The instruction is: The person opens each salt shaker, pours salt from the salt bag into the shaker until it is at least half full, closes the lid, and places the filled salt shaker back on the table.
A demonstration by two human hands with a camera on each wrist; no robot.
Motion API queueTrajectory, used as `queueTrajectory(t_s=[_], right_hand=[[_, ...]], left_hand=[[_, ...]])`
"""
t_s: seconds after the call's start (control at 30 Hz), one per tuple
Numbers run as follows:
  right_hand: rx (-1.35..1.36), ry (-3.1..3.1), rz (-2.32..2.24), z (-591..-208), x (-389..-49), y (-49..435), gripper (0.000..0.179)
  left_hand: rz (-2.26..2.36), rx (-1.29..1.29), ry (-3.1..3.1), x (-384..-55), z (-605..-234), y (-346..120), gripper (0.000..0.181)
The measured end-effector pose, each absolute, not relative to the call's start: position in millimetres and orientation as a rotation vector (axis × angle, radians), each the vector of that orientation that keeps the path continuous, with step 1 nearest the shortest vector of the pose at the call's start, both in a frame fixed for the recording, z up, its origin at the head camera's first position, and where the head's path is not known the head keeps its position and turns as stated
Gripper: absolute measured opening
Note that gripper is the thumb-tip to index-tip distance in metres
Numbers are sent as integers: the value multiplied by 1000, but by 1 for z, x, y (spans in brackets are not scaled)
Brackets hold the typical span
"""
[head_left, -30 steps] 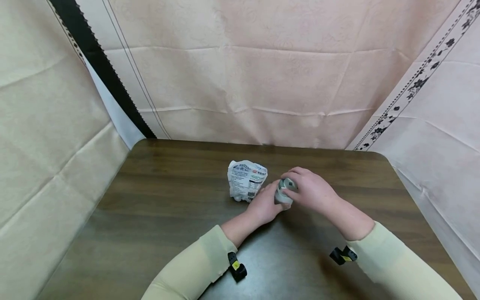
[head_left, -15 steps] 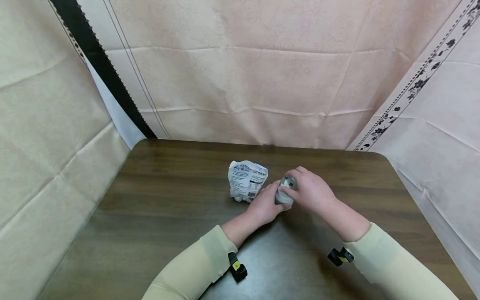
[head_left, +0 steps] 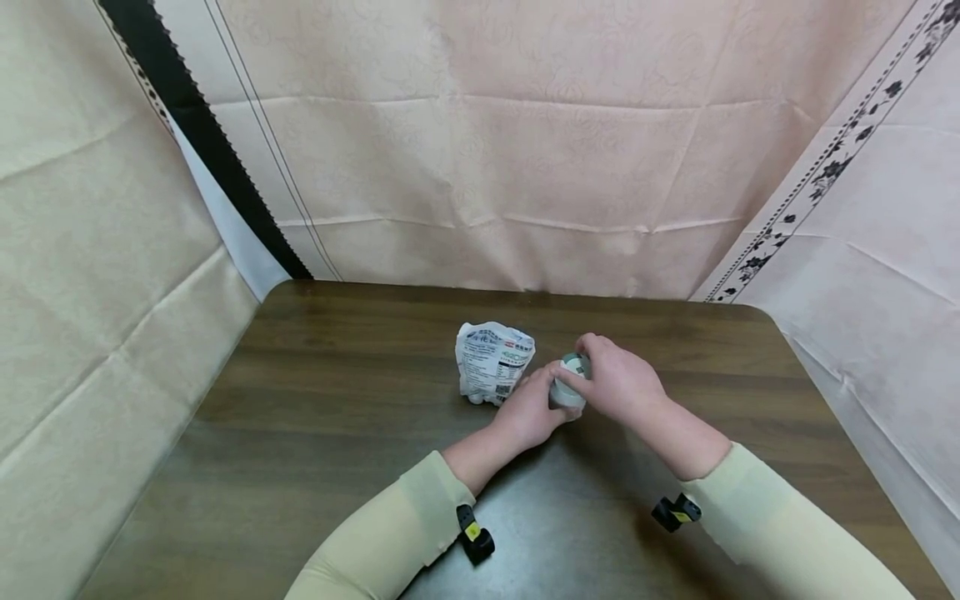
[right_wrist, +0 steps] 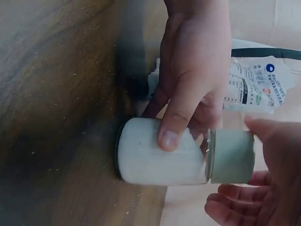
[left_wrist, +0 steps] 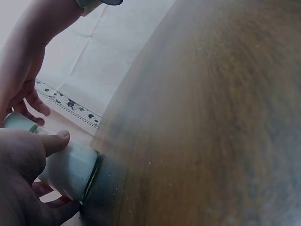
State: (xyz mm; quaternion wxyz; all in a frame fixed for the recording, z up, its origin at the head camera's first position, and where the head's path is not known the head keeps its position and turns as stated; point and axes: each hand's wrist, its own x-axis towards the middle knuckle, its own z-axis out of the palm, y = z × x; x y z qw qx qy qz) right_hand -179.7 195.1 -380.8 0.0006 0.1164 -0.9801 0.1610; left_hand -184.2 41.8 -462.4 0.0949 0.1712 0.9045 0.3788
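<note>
A clear glass jar (right_wrist: 146,160) full of white grains stands on the table, with a pale green lid (right_wrist: 232,157) on top. My left hand (head_left: 527,408) grips the jar's body, its thumb pressed along the glass in the right wrist view. Over the top, my right hand (head_left: 621,385) holds the lid between its thumb and curled fingers. Its thumb reaches toward the left side of the lid in the head view. Just left of the jar lies a white printed bag (head_left: 491,362), partly covered by my left hand in the right wrist view.
The dark wooden table (head_left: 337,400) has rounded far corners. Pale cloth (head_left: 487,167) hangs behind it and at both sides, with a black strip on the left and a floral band on the right. Small white specks (right_wrist: 84,132) dot the wood near the jar.
My right hand has turned on the lid: its thumb has moved left while the fingers shifted right, and the forearm came slightly left. The left hand, jar and bag hold their places.
</note>
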Motion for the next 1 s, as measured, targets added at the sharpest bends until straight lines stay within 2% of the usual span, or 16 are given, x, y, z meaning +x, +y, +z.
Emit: queueTrajectory(t_s=[0.1,0.3,0.4,0.57,1.0], right_hand=[[512,-3031,533,-382,-179,201,60],[999,-2917,594,-375,-178,212,37],[1135,-2905,617,-373,-178,214,39],[1196,-2921,591,-373,-180,216,44],[1201,-2823,478,-376,-182,217,39]], left_hand=[[1118,511,2679,-184,-463,41,72],[1057,520,2703,-186,-464,42,76],[1036,537,2733,-186,-466,42,74],[1030,533,2749,-184,-467,43,75],[1044,516,2723,-183,-464,41,82]])
